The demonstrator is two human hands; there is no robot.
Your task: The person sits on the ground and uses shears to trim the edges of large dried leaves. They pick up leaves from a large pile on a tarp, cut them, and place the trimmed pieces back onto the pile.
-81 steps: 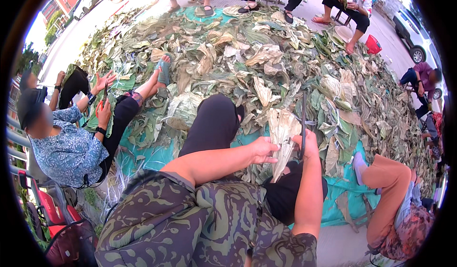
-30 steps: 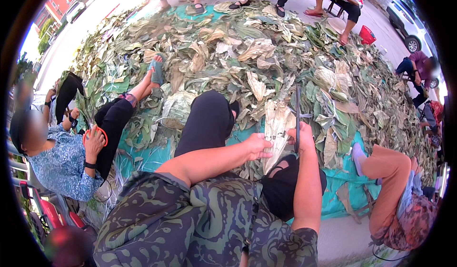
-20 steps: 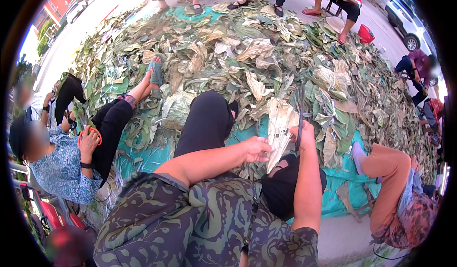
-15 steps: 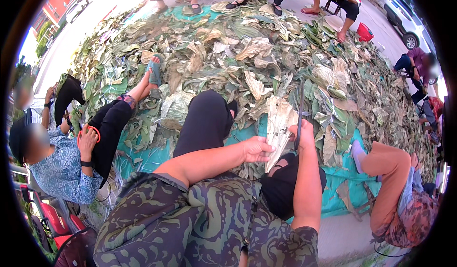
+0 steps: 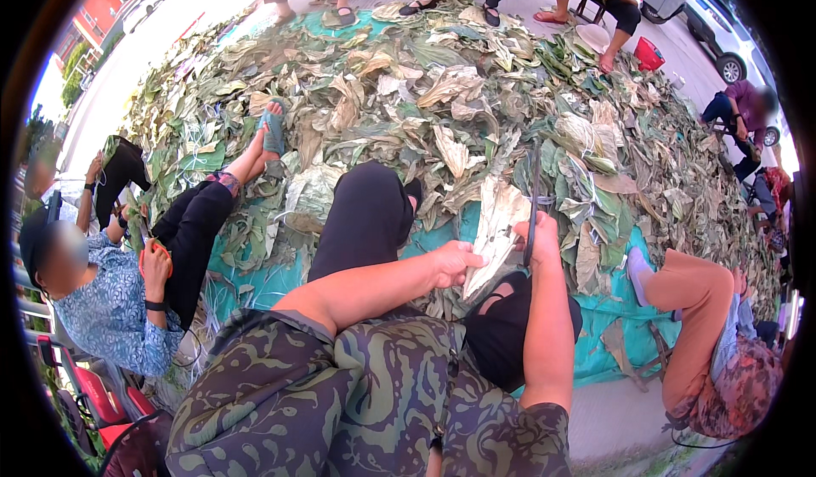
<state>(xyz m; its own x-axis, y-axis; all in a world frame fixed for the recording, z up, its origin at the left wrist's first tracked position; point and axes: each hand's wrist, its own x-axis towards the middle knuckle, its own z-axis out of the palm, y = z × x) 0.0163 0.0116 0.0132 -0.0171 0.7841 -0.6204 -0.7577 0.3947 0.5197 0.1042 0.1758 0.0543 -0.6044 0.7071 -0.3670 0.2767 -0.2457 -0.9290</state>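
My left hand pinches the lower end of a pale, dried, wrinkled leaf between thumb and fingers. Close beside it, my right hand is closed round a pair of dark scissors, whose narrow blades point away from me along the leaf's right edge. The fingertips of that hand also touch the leaf. Whether the blades are apart is too fine to make out. Beyond both hands spreads a broad heap of dried leaves, mostly tan and grey-green.
A green sheet lies under the heap. On my left sits a person in a blue patterned shirt, holding orange-handled scissors. To my right is a person's brown-trousered leg. A red basket stands at the far right.
The leaf's lower end has swung slightly left and down with my left hand. My right hand stays nearly in place. The left neighbour's scissors have turned, and a grey vehicle shows at upper right.
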